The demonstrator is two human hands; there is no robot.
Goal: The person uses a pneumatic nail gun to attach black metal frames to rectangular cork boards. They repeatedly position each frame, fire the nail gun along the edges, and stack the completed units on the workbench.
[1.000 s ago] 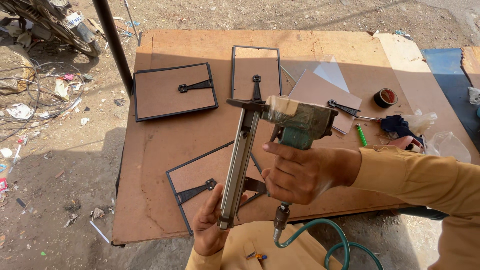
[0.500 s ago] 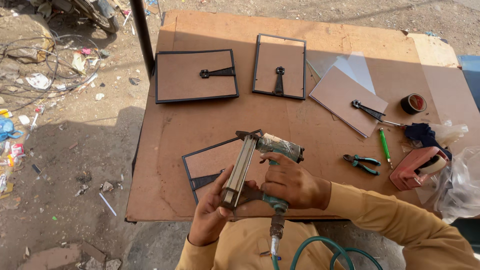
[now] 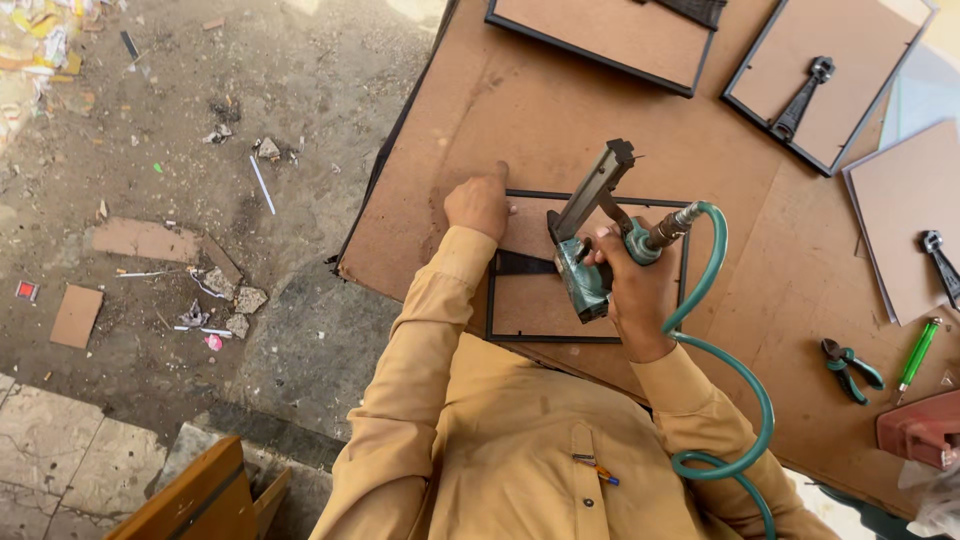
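Brown hardboard forms the work table [image 3: 620, 120], which fills the upper right of the frame above a dirt floor [image 3: 200, 150] strewn with scraps at the left. At centre frame the right hand [image 3: 632, 290] is wrapped tightly around the grip of a green air stapler [image 3: 585, 250], whose long magazine slants up toward the upper right and whose nose points down onto the picture frame [image 3: 585, 265] lying back-side up on the table. A teal air hose [image 3: 735, 360] leaves the rear fitting of the stapler, arcs right and curls down past the forearm toward the bottom of the frame. The left hand [image 3: 480, 203] lies just left of the stapler, loosely closed and holding nothing, with knuckles and fingertips pressed on the upper left corner of the picture frame. A black stand strip [image 3: 522, 264] lies on the backing board between the two hands. Farther out, two more frames [image 3: 610, 35] [image 3: 830, 80] lie back-side up along the top edge. At the right edge lie a loose brown board [image 3: 900, 210], green-handled pliers [image 3: 850, 368] and a green screwdriver [image 3: 915, 355]. A wooden chair corner [image 3: 200, 495] shows at the lower left.
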